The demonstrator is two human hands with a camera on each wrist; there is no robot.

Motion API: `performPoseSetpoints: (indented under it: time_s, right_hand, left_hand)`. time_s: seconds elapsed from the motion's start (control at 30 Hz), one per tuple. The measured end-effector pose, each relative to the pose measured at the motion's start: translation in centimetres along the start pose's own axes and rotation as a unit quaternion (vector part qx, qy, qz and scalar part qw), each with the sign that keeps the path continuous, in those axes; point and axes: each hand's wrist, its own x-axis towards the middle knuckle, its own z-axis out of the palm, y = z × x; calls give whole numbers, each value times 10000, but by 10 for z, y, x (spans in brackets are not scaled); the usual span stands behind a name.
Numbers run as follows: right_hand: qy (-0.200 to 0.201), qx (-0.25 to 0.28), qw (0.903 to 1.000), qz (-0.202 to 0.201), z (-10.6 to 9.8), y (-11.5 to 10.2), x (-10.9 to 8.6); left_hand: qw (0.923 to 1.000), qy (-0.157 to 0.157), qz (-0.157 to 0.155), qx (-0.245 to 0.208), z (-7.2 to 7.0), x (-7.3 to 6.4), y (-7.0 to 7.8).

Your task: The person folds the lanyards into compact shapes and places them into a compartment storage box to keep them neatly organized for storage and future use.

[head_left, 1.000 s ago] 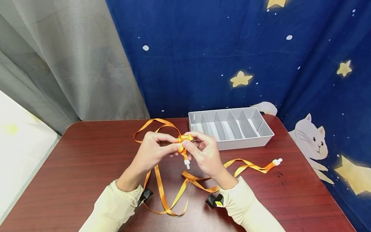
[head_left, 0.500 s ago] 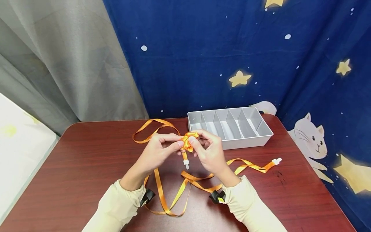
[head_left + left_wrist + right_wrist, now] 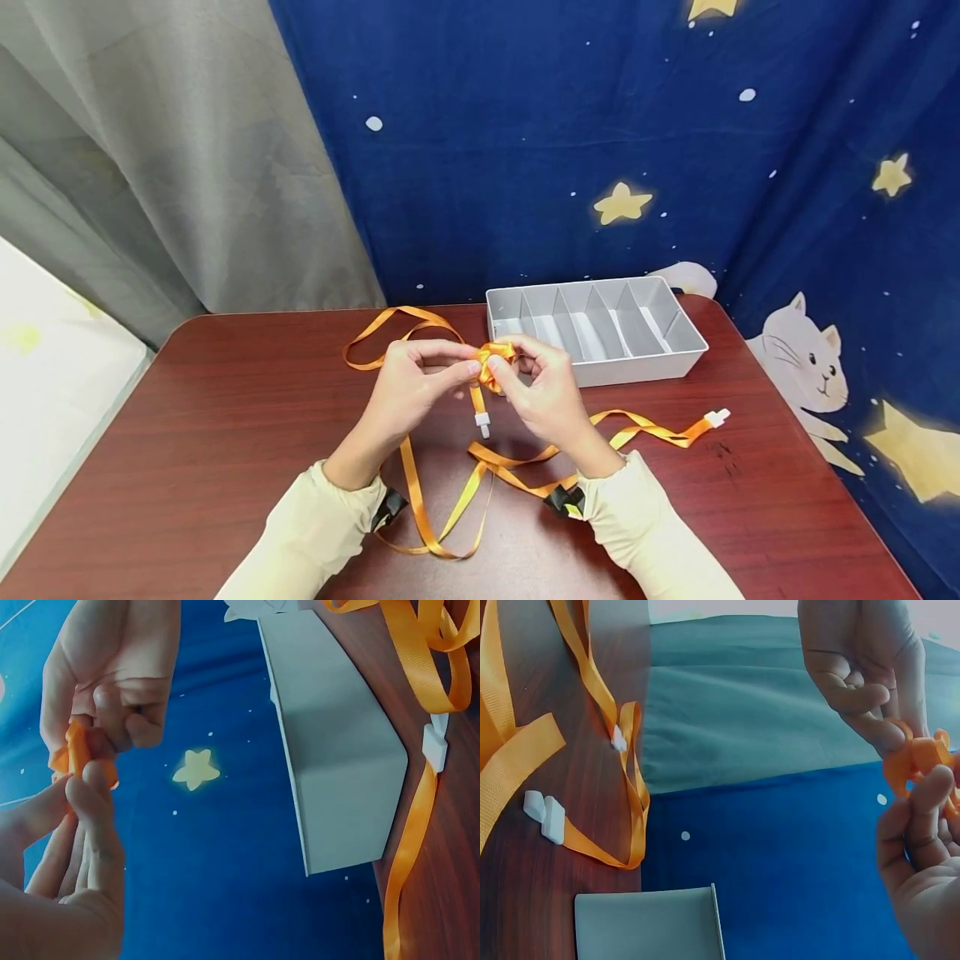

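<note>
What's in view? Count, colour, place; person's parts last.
rectangular wood-look table: one, red-brown, lower frame
bunched ribbon bundle: one, orange, above table
flat fabric straps: number unclear, orange, mostly on table
plastic clips: at least two, white, on strap ends
five-compartment plastic tray: one, grey, table's far right
fabric backdrop: one, dark blue, behind table
printed stars: four (head view), yellow, on backdrop
printed cat: one, pale, backdrop's right
fabric curtain: one, grey, behind table's left
flat panel: one, white, far left
loose sleeves: two, cream, bottom frame
wrist units: two, black, by sleeves
left hand: one, bare, pinching bundle
right hand: one, bare, pinching bundle
</note>
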Motion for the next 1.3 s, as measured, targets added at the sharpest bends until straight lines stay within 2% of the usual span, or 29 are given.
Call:
performPoseSetpoints:
  time_s: [0.1, 0.2, 0.27, 0.33, 0.4, 0.47, 0.53, 0.6, 0.73, 0.87, 1.1, 1.3]
  right_hand:
    - [331, -16, 9994, -14, -3, 2, 2]
    - [691, -147, 9975, 65, -7, 5, 4]
    - [879, -198, 9958, 134, -9, 9, 4]
    - [1061, -253, 9939, 172, -12, 12, 5]
    - [1208, -290, 9921, 198, -14, 15, 6]
    - [1310, -325, 9906, 239, -16, 18, 7]
    - [1350, -377, 9897, 276, -17, 19, 7]
    - [1340, -428, 9896, 312, -18, 18, 8]
    - [1331, -525, 9891, 337, -16, 3, 9]
    - [1398, -677, 9874, 293, -14, -12, 10]
    - [1519, -751, 9852, 277, -18, 5, 8]
    - [1631, -853, 9819, 440, -22, 17, 8]
  left_hand:
    - [9995, 142, 119, -270, 3, 2, -2]
    - [9993, 217, 130, -265, 5, 5, -9]
    - [9998, 192, 50, 59, 7, 8, -16]
    - [9970, 49, -92, 773, 8, 11, -24]
    - [9853, -204, -195, 1682, 11, 12, -32]
    - [9667, -510, -261, 2496, 14, 12, -38]
    - [9499, -774, -236, 3020, 18, 11, -42]
    - [9389, -931, -185, 3309, 21, 11, -44]
    - [9230, -1076, -25, 3695, 26, 12, -48]
    - [9161, -1217, -18, 3820, 27, 12, -52]
    - [9089, -1213, 57, 3990, 27, 13, -55]
    - [9013, -1437, -77, 4086, 25, 15, -51]
